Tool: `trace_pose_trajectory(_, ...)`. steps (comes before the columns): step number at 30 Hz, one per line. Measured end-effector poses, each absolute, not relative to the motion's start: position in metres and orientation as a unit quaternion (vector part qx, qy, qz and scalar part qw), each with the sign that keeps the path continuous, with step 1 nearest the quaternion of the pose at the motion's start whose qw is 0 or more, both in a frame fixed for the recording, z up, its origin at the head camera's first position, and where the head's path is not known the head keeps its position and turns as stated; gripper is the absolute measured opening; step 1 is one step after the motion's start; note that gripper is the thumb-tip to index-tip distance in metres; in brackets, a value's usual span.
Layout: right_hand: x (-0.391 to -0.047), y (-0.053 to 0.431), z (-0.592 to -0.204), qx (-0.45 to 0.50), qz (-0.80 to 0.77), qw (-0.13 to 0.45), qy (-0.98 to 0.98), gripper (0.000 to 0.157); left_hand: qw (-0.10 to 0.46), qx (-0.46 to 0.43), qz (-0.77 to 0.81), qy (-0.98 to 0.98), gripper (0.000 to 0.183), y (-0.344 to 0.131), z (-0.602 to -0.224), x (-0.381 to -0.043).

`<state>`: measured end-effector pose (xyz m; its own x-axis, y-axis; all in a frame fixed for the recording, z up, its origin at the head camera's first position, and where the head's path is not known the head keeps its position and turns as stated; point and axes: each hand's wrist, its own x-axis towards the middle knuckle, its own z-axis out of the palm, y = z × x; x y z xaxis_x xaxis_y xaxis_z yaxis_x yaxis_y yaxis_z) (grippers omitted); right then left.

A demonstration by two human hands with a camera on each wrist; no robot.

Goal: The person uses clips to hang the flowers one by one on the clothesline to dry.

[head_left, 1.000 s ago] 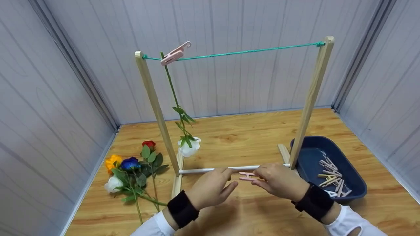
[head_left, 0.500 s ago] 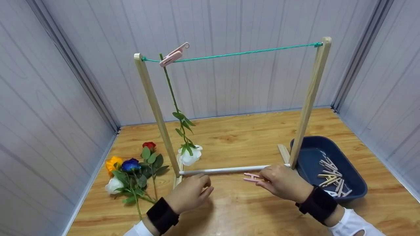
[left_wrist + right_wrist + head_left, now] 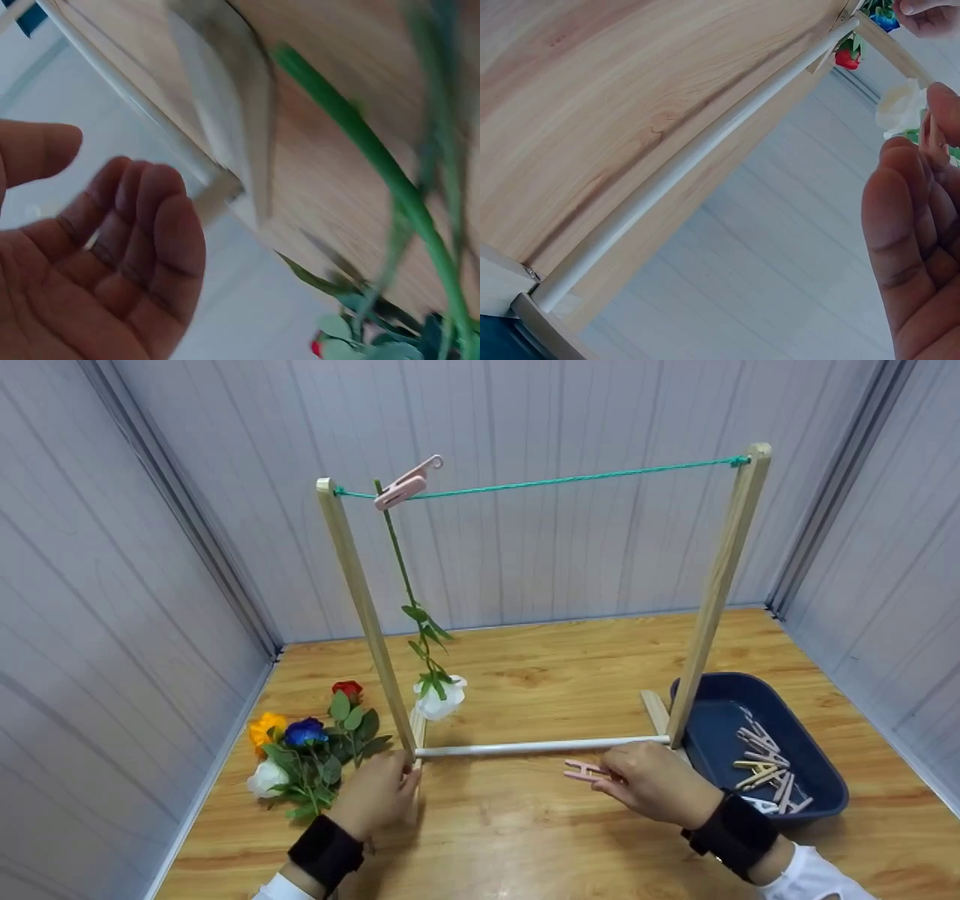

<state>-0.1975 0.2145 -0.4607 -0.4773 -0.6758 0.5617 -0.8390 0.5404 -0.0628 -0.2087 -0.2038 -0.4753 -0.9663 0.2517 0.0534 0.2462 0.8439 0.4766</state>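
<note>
My right hand pinches a pink clothespin between thumb and fingers, in front of the white crossbar. Over by the rack's left foot is my left hand; the left wrist view shows its fingers loosely bent, thumb apart, nothing between them. Close to it lie the rose stems, one green stem reaching toward the rack's foot. Red, blue, orange and white roses lie in a bunch beyond that hand. Their lower stems are partly hidden by it in the head view.
A wooden rack carries a green cord. From it a white rose hangs head down, clipped by another pink clothespin. At right a dark blue basin holds several clothespins. Panel walls enclose the table.
My left hand has moved left, away from the clothespin toward the rose stems. My right hand keeps the clothespin and has shifted only slightly.
</note>
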Motion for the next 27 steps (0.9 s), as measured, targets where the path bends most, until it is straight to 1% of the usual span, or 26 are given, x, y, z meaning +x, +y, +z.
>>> trace_pose_trajectory(3,-0.197,0.215,-0.462,0.448,0.170,0.242,-0.844,0.024,-0.021,0.086,0.238,0.967,0.024,-0.213,-0.476,-0.214)
trace_pose_trajectory(5,-0.197,0.216,-0.462,0.447,0.171,0.240,-0.844,0.025,-0.027,0.061,0.233,0.970,0.029,-0.218,-0.478,-0.217)
trace_pose_trajectory(7,-0.197,0.216,-0.463,0.448,0.171,0.239,-0.844,0.025,-0.034,0.045,0.217,0.974,0.030,-0.224,-0.479,-0.220)
trace_pose_trajectory(10,-0.197,0.217,-0.464,0.451,0.170,0.241,-0.842,0.026,-0.043,0.028,0.190,0.980,0.031,-0.232,-0.480,-0.223)
trace_pose_trajectory(14,-0.199,0.218,-0.464,0.456,0.170,0.248,-0.838,0.026,-0.072,0.022,0.146,0.986,0.034,-0.239,-0.483,-0.226)
trace_pose_trajectory(17,-0.199,0.218,-0.465,0.460,0.173,0.251,-0.834,0.026,-0.083,0.022,0.122,0.989,0.031,-0.241,-0.486,-0.229)
trace_pose_trajectory(21,-0.200,0.218,-0.466,0.462,0.175,0.252,-0.832,0.027,-0.051,0.007,0.105,0.993,0.021,-0.242,-0.488,-0.232)
trace_pose_trajectory(27,-0.199,0.219,-0.468,0.461,0.180,0.255,-0.831,0.026,0.024,-0.016,0.080,0.996,0.016,-0.241,-0.485,-0.235)
